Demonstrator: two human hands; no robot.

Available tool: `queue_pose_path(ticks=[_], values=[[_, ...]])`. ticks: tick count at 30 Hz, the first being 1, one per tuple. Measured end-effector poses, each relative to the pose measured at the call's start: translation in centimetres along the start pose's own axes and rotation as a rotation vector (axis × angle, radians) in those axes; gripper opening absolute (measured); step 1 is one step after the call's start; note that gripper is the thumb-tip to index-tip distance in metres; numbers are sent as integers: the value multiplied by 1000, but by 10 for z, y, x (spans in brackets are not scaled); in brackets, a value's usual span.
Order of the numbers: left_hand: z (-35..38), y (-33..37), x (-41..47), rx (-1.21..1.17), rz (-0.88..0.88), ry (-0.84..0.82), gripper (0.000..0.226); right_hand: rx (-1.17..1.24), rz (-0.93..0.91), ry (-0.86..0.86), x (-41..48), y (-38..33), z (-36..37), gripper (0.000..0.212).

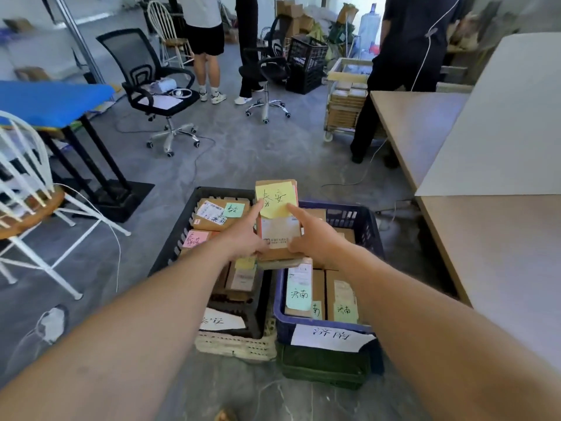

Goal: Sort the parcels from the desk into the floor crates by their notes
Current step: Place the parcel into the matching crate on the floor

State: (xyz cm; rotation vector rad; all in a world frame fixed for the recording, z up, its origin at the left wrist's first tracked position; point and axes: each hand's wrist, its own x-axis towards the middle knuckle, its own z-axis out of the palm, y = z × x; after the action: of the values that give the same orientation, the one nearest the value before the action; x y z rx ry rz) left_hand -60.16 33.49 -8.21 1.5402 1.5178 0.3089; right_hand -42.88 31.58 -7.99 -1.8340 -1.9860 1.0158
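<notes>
I hold a brown cardboard parcel [277, 238] upright above the gap between two floor crates. A yellow note [275, 199] with handwriting is stuck on its top half. My left hand [243, 235] grips its left edge and my right hand [309, 235] its right edge, both index fingers reaching up to the note. Below on the left stands a black crate [170, 253] with parcels bearing pink, green and yellow notes. Right of it, a blue crate [361, 220] holds parcels with green notes. Each crate has a white paper label on its near wall.
A light wooden desk [498, 256] runs along the right with a white board on it. A white chair [27, 208] and a blue-topped table [51, 101] stand at the left. Office chairs, cables on the floor, a cart and people standing fill the far side.
</notes>
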Motion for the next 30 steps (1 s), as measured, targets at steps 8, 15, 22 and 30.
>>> queue_pose_path(ticks=[8,15,22,30], values=[[-110,-77,67,66,-48,9,105,22,33,-56,113,-79,58,84],[-116,-135,116,116,-109,-87,101,42,121,-130,164,-72,108,84],[-89,-187,155,260,-242,-159,103,97,182,-228,204,-31,166,83],[-59,-235,192,304,-285,-296,101,131,300,-284,230,5,215,81]])
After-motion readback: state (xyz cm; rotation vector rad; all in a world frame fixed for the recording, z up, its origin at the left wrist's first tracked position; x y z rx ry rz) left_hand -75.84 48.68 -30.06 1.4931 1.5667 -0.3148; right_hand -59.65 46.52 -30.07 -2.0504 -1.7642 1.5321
